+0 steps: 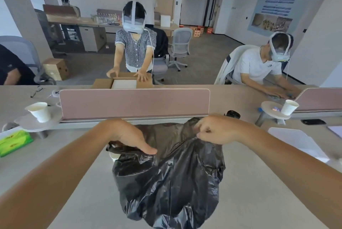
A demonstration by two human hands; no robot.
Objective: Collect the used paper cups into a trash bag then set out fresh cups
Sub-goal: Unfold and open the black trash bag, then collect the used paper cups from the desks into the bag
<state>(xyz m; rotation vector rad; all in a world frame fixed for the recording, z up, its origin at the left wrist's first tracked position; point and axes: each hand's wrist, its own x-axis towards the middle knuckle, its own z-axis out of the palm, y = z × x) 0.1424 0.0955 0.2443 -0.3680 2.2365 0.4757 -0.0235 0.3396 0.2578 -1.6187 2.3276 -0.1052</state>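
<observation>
A black trash bag (170, 182) hangs over the desk in front of me, its mouth held apart. My left hand (127, 138) grips the left rim of the bag. My right hand (214, 128) pinches the right rim. A white paper cup (39, 111) stands on a small round shelf (24, 123) at the left. Another white paper cup (289, 107) stands on a round shelf (268, 108) at the right. Something white (113, 155) peeks out under the bag's left edge; I cannot tell what it is.
A pink desk divider (135, 102) runs across behind the bag. A green tissue pack (13, 141) lies at the far left, white paper (294, 140) and a dark phone (313, 122) at the right. Two people with headsets work across the desk, one at a cardboard box (122, 81).
</observation>
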